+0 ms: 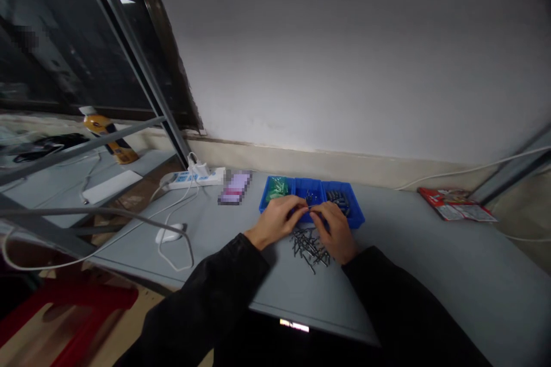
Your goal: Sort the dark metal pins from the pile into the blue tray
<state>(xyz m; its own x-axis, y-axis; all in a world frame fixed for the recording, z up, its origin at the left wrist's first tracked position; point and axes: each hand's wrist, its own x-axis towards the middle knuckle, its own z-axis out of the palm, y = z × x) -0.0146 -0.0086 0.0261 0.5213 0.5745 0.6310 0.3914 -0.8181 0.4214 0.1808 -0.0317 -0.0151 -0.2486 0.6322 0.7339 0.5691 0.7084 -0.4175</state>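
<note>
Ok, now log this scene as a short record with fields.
Left hand: pinching a thin piece, too small to identify
Right hand: fingertips at the same piece
Blue tray: green pieces left, small metal pieces middle, dark pieces right
Pile: metal screws on table, before tray
Left side: phone, power strip
Right side: red packet

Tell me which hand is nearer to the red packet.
Right. The right hand is to the left of the red packet, over the table's middle; the left hand is farther left, on the far side of the right hand from it.
</note>
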